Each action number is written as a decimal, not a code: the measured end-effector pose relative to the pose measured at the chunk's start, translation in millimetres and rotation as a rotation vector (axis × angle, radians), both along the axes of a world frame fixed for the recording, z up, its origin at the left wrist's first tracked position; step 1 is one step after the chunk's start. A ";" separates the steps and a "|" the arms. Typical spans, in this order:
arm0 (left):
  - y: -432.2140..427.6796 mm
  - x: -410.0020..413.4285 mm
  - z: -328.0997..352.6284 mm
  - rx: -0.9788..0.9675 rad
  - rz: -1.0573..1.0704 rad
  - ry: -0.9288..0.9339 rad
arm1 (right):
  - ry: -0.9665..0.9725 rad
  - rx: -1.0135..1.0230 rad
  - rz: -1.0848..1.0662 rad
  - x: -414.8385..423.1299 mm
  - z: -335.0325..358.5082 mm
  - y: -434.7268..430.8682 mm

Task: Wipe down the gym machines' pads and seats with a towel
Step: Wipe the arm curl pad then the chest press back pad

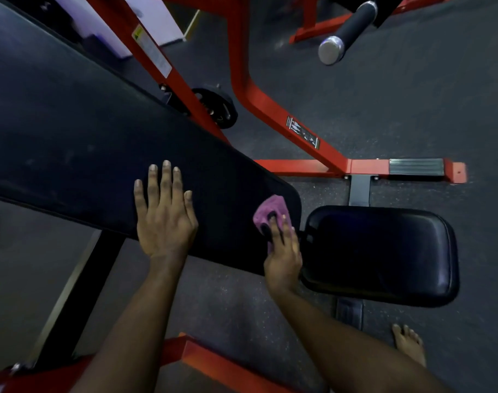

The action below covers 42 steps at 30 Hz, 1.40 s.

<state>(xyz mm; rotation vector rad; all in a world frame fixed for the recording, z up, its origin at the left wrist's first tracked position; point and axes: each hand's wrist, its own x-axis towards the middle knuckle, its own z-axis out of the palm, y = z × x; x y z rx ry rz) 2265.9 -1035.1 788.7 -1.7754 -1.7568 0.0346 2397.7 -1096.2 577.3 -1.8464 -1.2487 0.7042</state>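
Head: towel (270,211) under right hand (283,259)

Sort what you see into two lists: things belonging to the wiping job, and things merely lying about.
Job:
purple towel
back pad
seat pad
right hand, pressing the towel
left hand, flat on the back pad

Lying about:
weight plate
padded roller bar
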 end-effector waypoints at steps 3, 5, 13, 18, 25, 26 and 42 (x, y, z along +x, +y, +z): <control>0.5 0.0 -1.0 0.014 0.001 0.000 | 0.105 -0.114 -0.073 17.6 -13.2 12.9; 1.2 1.6 -1.6 0.029 -0.010 -0.008 | 0.268 -0.232 -0.190 29.6 -5.5 36.5; 1.8 -0.1 -2.6 0.027 -0.020 -0.003 | 0.071 0.336 0.187 -18.7 156.5 122.5; 2.2 -0.3 -1.4 0.029 -0.020 -0.009 | -0.069 0.320 0.249 -16.4 126.2 135.1; 4.1 -2.4 -5.7 0.031 -0.003 0.009 | 0.154 -0.106 0.091 65.5 1.1 98.6; 4.0 -2.1 -6.3 0.034 -0.004 0.008 | 0.221 -0.150 0.054 72.0 -8.7 92.3; 2.5 -2.9 -6.3 0.050 -0.040 -0.012 | -0.124 0.159 0.143 -2.8 66.2 77.4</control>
